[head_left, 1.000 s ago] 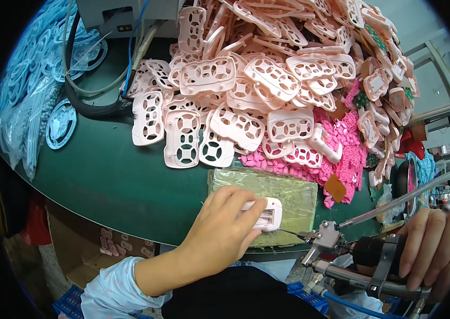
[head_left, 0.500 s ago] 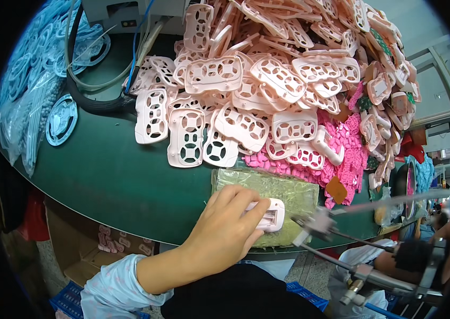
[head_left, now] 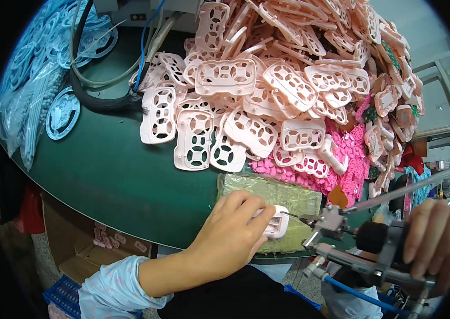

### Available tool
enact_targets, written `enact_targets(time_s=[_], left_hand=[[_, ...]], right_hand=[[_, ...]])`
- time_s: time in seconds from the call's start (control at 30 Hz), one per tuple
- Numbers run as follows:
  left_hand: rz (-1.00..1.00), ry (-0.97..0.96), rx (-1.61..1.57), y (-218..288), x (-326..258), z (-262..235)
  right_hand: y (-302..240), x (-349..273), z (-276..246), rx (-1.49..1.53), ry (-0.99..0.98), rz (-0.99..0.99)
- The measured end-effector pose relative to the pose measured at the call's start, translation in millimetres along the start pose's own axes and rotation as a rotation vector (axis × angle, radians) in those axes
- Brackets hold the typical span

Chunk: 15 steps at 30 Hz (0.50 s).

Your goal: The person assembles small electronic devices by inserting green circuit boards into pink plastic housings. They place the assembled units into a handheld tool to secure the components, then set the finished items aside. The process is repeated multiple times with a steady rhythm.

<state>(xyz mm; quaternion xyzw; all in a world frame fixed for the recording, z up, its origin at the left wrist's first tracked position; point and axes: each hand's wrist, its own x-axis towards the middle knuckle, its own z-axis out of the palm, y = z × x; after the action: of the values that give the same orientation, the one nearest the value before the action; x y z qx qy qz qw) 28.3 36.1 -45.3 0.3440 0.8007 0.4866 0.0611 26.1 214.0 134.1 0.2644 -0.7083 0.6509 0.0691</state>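
Observation:
My left hand (head_left: pixel 227 231) presses a small pale pink plastic housing (head_left: pixel 276 223) with a rectangular recess down on a yellow-green, tape-wrapped pad (head_left: pixel 305 199). Its fingers close over the housing's left side and hide that part. At the right, my right hand (head_left: pixel 435 236) grips a power screwdriver (head_left: pixel 374 239) with a metal head, a black body and a blue air hose. The thin bit of the driver reaches left to the housing's upper right edge; whether it touches cannot be made out.
A tall heap of pale pink perforated covers (head_left: pixel 225 77) fills the back, with bright pink small parts (head_left: pixel 350 151) beside it. Light blue plastic pieces (head_left: pixel 63 113) lie at the left by a black cable (head_left: pixel 94 103). A cardboard box (head_left: pixel 81 260) stands below the green table (head_left: pixel 113 186).
My right hand has brought the screwdriver left and up, its bit now at the housing. My left hand keeps its hold on the housing. The whole view has shifted slightly.

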Motion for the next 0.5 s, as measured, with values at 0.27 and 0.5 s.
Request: enact_targets(time_s=[0.27, 0.5], left_hand=[[0.012, -0.033, 0.182, 10, -5, -4], [0.138, -0.141, 0.476, 49, -17, 29]], right_hand=[[7, 1, -5, 0.084, 0.002, 0.035], [-15, 13, -3, 0.2, -0.135, -0.075]])
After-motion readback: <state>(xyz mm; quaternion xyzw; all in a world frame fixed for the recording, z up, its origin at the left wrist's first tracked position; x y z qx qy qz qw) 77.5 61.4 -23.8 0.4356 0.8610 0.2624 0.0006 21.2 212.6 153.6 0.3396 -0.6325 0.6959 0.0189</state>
